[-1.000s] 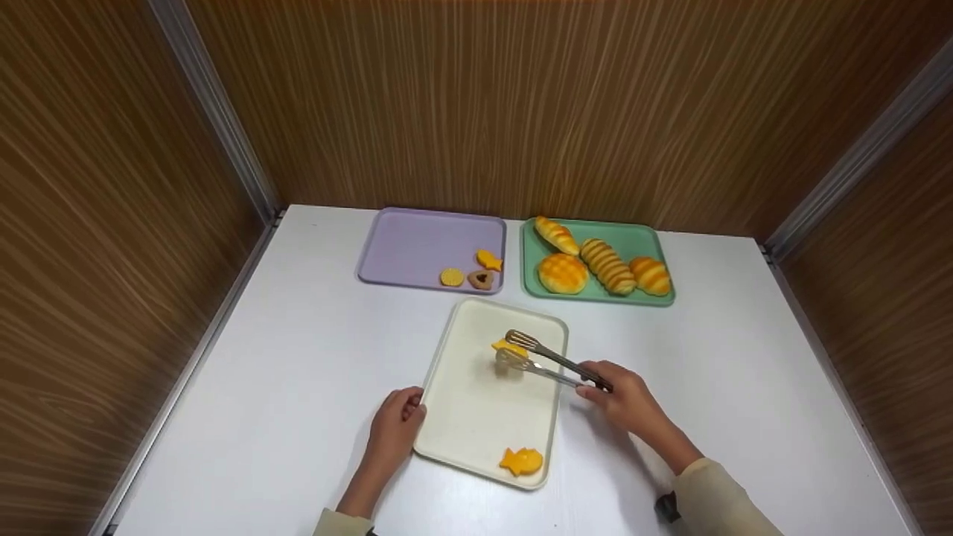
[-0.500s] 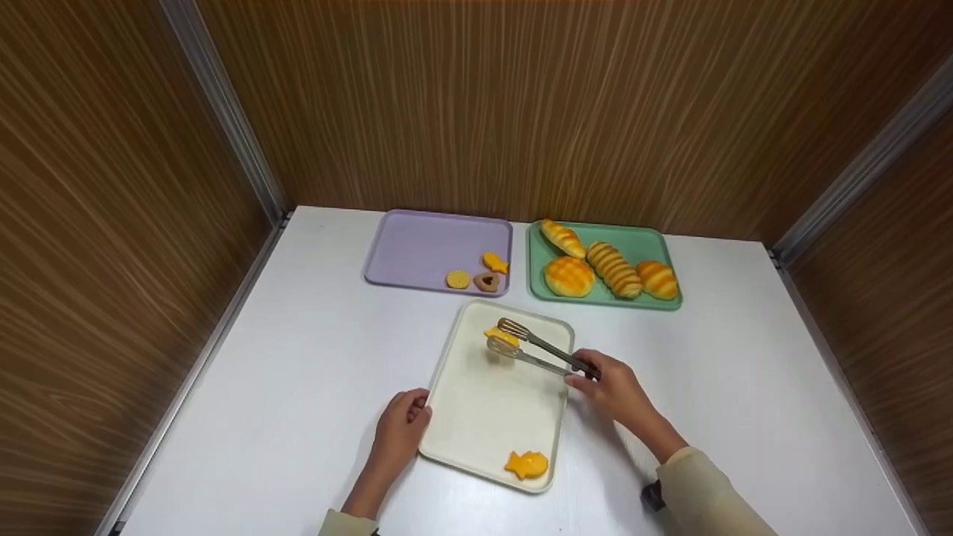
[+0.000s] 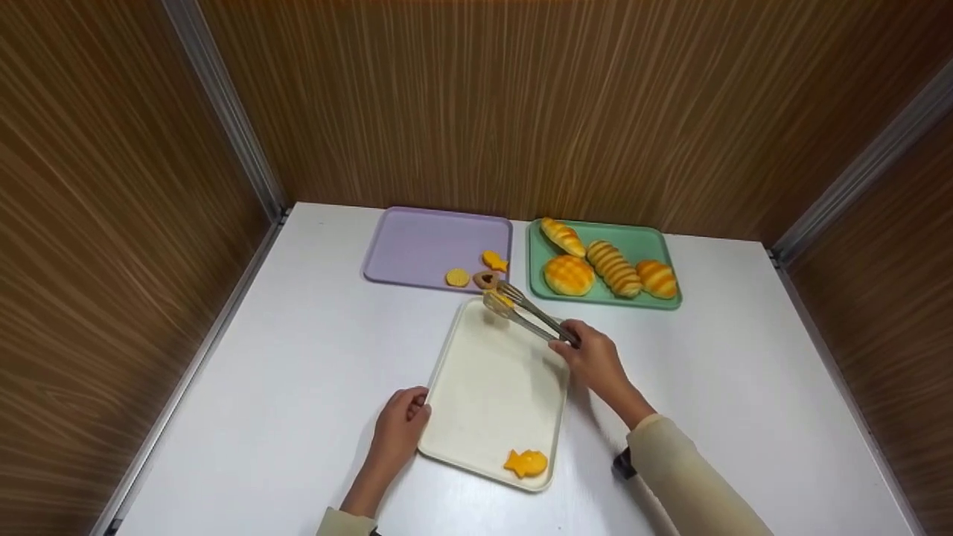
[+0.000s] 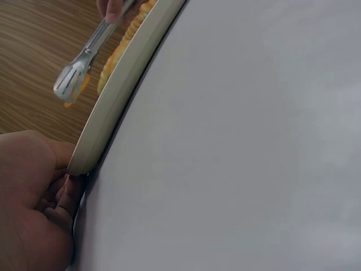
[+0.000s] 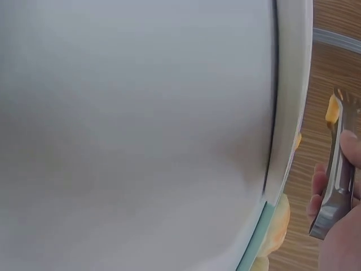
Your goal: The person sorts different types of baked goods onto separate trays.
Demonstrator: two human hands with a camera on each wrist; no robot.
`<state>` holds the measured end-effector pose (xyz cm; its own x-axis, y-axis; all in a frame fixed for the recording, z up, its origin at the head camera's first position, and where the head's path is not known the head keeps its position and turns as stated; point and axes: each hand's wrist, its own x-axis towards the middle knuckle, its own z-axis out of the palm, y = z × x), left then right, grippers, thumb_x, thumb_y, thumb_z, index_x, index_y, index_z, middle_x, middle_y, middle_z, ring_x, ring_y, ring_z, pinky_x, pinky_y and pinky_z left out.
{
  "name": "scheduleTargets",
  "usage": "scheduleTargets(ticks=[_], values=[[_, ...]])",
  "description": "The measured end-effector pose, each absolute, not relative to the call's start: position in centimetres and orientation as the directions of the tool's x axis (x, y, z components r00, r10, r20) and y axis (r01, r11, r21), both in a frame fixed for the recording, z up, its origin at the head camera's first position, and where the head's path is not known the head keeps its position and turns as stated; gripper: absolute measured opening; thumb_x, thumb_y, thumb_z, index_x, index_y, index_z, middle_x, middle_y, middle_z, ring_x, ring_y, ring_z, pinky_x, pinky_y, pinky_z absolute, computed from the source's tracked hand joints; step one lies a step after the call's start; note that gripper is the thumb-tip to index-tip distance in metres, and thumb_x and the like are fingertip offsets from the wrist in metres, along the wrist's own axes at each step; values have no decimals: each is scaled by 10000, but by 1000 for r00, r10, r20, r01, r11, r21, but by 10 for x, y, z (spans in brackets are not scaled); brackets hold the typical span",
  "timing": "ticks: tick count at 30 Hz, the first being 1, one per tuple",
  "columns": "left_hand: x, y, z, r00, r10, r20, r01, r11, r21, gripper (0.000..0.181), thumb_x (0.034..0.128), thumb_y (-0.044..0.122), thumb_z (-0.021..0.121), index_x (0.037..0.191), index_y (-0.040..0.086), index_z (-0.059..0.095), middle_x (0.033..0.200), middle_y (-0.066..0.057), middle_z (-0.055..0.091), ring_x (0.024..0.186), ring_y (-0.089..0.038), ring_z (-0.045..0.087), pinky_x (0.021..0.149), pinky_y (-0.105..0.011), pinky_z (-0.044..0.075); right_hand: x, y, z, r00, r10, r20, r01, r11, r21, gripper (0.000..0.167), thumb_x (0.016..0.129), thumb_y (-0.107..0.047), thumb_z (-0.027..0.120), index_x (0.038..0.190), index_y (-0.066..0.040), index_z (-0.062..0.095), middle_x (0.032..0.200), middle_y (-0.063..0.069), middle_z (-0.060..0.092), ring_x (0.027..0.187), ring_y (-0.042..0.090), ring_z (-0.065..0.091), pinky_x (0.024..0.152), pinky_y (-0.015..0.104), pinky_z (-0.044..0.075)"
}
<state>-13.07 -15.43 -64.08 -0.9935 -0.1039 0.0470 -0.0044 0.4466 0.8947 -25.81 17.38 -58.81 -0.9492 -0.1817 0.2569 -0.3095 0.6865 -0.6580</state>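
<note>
My right hand (image 3: pixel 593 361) grips metal tongs (image 3: pixel 537 318), whose ends pinch a yellow fish-shaped piece (image 3: pixel 503 300) above the far edge of the cream tray (image 3: pixel 484 394). In the right wrist view the yellow piece (image 5: pixel 333 109) shows between the tong ends. My left hand (image 3: pixel 400 426) holds the cream tray's left rim near its front corner. The left wrist view has this hand (image 4: pixel 31 197) with fingers curled at the tray edge (image 4: pixel 115 93). Another orange fish-shaped piece (image 3: pixel 526 463) lies in the tray's near right corner.
Behind stands a purple tray (image 3: pixel 417 249) with a round biscuit (image 3: pixel 457 278), a heart-cutout cookie (image 3: pixel 485 280) and a fish-shaped piece (image 3: pixel 493 260) at its right end. Beside it, a green tray (image 3: pixel 633 238) carries several breads. Wood-grain walls (image 3: pixel 476 112) enclose the white table (image 3: pixel 298 357).
The right hand has carried the tongs and the pinched fish-shaped piece away from the body, from over the cream tray's middle to its far edge. The left hand stays on the rim.
</note>
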Motion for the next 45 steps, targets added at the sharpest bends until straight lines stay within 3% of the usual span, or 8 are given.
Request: scheduleTargets(ticks=[17,25,32,45], values=[[-131,-155,-641,-991,-108,79,20,461,887,260,937,64,654,1191,13,671,1008,-55,624,872,-111,541,778,-237,475,-312,113,-578,-975,-95,200,-205,732,-650,324,939,-297,722,1143,-51,664,953,95,699,865,277,636,803,466,504],[-131,-155,-642,-991,-109,83,23,464,885,260,941,68,649,1195,18,672,1013,-50,629,869,-107,541,776,-241,475,-332,98,-582,-982,-69,176,-170,725,-667,327,954,-267,704,1135,1,656,934,117,682,840,280,615,774,452,510],[-131,-154,-643,-990,-107,94,35,455,890,252,940,63,644,1184,9,674,997,-55,625,856,-107,538,771,-240,470,-341,88,-585,-973,-56,225,-195,726,-660,280,934,-217,725,1078,16,663,925,151,700,836,315,644,758,471,520],[-131,-154,-642,-989,-112,100,38,457,889,253,949,69,637,1193,11,669,1025,-52,629,883,-106,542,778,-234,478,-341,89,-584,-985,-54,163,-152,713,-685,387,948,-288,713,1187,2,622,1004,142,699,915,307,645,838,461,527]])
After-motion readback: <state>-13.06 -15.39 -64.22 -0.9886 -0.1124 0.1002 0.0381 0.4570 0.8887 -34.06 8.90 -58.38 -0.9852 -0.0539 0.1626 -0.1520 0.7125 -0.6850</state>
